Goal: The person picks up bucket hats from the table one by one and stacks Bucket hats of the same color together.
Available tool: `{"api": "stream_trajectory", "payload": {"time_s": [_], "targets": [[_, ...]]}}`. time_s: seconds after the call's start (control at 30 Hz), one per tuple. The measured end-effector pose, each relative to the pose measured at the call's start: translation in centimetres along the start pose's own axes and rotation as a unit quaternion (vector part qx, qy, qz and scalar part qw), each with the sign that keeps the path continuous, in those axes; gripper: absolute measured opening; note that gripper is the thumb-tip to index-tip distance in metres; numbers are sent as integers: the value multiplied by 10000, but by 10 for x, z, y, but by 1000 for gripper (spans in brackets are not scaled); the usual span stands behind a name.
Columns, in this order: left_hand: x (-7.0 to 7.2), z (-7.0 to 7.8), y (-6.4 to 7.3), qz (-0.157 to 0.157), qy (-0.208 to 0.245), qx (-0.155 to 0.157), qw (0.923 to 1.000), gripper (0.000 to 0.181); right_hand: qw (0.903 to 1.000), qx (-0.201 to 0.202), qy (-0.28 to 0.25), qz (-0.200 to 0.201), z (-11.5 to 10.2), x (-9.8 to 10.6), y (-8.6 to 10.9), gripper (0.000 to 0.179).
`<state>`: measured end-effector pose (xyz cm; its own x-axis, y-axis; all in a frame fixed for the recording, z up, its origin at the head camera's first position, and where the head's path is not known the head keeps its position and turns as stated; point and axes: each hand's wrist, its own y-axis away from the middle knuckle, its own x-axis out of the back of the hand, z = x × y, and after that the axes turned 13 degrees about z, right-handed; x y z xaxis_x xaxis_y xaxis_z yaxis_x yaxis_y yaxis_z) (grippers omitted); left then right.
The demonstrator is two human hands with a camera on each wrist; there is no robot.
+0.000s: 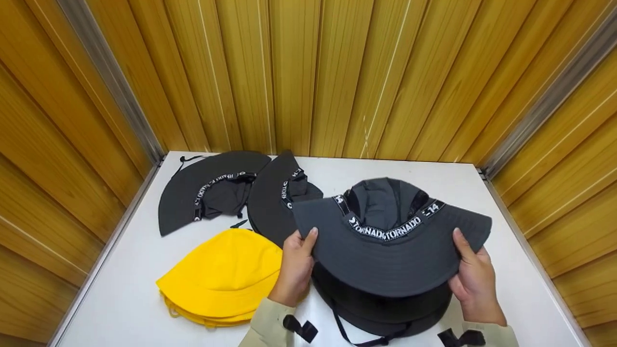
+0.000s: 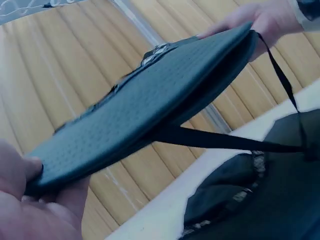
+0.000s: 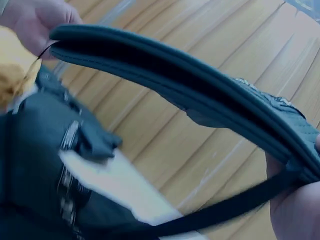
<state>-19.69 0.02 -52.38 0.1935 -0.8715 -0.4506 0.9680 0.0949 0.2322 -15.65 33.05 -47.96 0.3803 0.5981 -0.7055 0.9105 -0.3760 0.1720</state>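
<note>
A dark grey bucket hat (image 1: 385, 270), its brim folded double, is held up between both hands above the table. My left hand (image 1: 295, 265) pinches one end of the brim, thumb on top; my right hand (image 1: 475, 279) grips the other end the same way. Lettered tape runs along the hat's inner band. In the left wrist view the folded brim (image 2: 130, 115) slants between the hands, a black strap dangling from it. The right wrist view shows the gap between the brim's two layers (image 3: 200, 75). Below lies another black hat (image 1: 409, 320), partly hidden.
Two folded dark hats (image 1: 183, 193) (image 1: 265, 202) lie at the back left, edges overlapping. A yellow hat (image 1: 226, 274), seemingly stacked on another, sits at the front left. The white table (image 1: 115, 289) is enclosed by wood-patterned walls (image 1: 299, 77) at the back and sides.
</note>
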Motion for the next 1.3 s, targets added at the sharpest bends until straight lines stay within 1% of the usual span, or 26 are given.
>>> {"api": "stream_trajectory", "payload": {"time_s": [0.03, 0.07, 0.1, 0.13, 0.17, 0.23, 0.3, 0.33, 0.4, 0.47, 0.5, 0.57, 0.63, 0.7, 0.77, 0.83, 0.87, 0.9, 0.93, 1.0, 1.07, 1.2, 1.27, 1.3], "targets": [[0, -5, 2, 52, -109, 61, 9999, 38, 9991, 45, 270, 325, 2, 4, -2, 27], [1, -9, 4, 79, -194, 120, 9997, 37, 9962, 83, 554, 664, 4, 7, -4, 27], [1, -14, 6, 111, -311, 181, 9993, 36, 9908, 116, 892, 1007, 6, 11, -7, 29], [1, -19, 9, 117, -406, 226, 9988, 35, 9830, 164, 1262, 1320, 8, 15, -9, 33], [0, -23, 12, 115, -488, 267, 9984, 34, 9741, 219, 1597, 1586, 10, 19, -12, 40], [-1, -31, 18, 69, -597, 356, 9976, 32, 9522, 350, 2307, 1970, 15, 28, -15, 56], [-2, -38, 25, -36, -643, 419, 9970, 33, 9269, 506, 3020, 2173, 19, 38, -17, 69], [-3, -41, 28, -123, -633, 459, 9969, 35, 9127, 601, 3358, 2250, 22, 42, -18, 73], [-3, -45, 33, -229, -688, 563, 9958, 41, 8846, 726, 3968, 2340, 26, 50, -18, 77], [-3, -48, 36, -284, -837, 704, 9936, 47, 8546, 829, 4552, 2360, 30, 57, -17, 81], [-2, -49, 36, -295, -963, 778, 9919, 50, 8413, 872, 4789, 2349, 32, 59, -17, 84], [-2, -51, 37, -262, -1254, 848, 9881, 54, 8171, 939, 5248, 2194, 35, 64, -16, 94], [0, -53, 36, -199, -1490, 890, 9846, 53, 7925, 1047, 5661, 2016, 37, 69, -16, 103], [2, -54, 36, -166, -1592, 932, 9827, 52, 7665, 1189, 6030, 1861, 40, 74, -17, 109], [3, -56, 36, -178, -1546, 997, 9828, 47, 7393, 1374, 6363, 1723, 42, 78, -18, 109], [4, -57, 36, -262, -1396, 1091, 9838, 43, 7103, 1522, 6674, 1640, 44, 83, -19, 108], [5, -57, 36, -362, -1332, 1121, 9841, 44, 6995, 1561, 6786, 1609, 45, 85, -20, 108], [5, -56, 37, -476, -1297, 1152, 9837, 43, 6909, 1593, 6873, 1580, 46, 87, -20, 108], [6, -54, 38, -613, -1286, 1186, 9827, 43, 6855, 1613, 6928, 1553, 47, 88, -20, 109], [8, -49, 42, -818, -1414, 1235, 9788, 47, 6735, 1617, 7043, 1554, 48, 89, -20, 110], [12, -41, 47, -942, -1708, 1240, 9729, 58, 6678, 1636, 7083, 1597, 48, 88, -18, 109], [23, -24, 55, -902, -2288, 1265, 9610, 74, 6630, 1813, 7081, 1618, 49, 75, -10, 106], [27, -14, 58, -916, -2439, 1295, 9567, 78, 6659, 1984, 7036, 1488, 50, 65, -4, 105], [29, -9, 59, -939, -2468, 1283, 9559, 77, 6682, 2080, 7012, 1359, 50, 60, -1, 104]]}}
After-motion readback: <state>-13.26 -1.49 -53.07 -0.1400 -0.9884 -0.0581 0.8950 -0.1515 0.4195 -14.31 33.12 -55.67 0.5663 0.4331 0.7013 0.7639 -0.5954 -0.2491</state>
